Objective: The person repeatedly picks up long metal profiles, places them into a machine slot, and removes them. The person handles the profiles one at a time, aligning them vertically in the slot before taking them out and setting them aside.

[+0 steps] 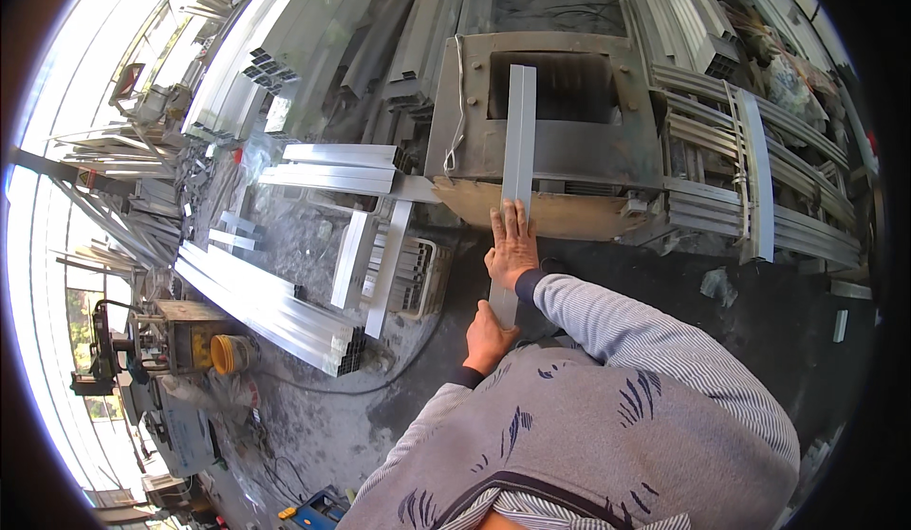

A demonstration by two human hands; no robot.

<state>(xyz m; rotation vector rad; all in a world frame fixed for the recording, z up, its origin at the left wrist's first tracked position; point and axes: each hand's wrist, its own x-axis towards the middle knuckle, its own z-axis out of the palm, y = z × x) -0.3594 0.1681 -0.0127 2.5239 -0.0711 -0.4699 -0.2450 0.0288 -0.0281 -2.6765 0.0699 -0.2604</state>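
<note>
A long pale grey metal profile (pixel 520 131) points away from me. Its far end lies over the dark opening of a worn metal machine (pixel 569 141). At the profile's near end, my left hand (pixel 489 337) is closed round it, thumb along the side. Farther up, my right hand (pixel 513 245) bears on the same profile, with its fingers laid along the top face and the thumb at the left edge. A brown board-like strip (pixel 474 204) runs along the machine's front, just beyond my right hand. The profile's underside is hidden.
To the left lie bundles of shiny square tubes (pixel 275 312), shorter profiles (pixel 332 167) and a plastic crate (pixel 432 283). A yellow bucket (pixel 233 353) stands farther left. Racked metal bars (pixel 721 207) flank the machine's right side. A dark cable (pixel 370 388) crosses the floor.
</note>
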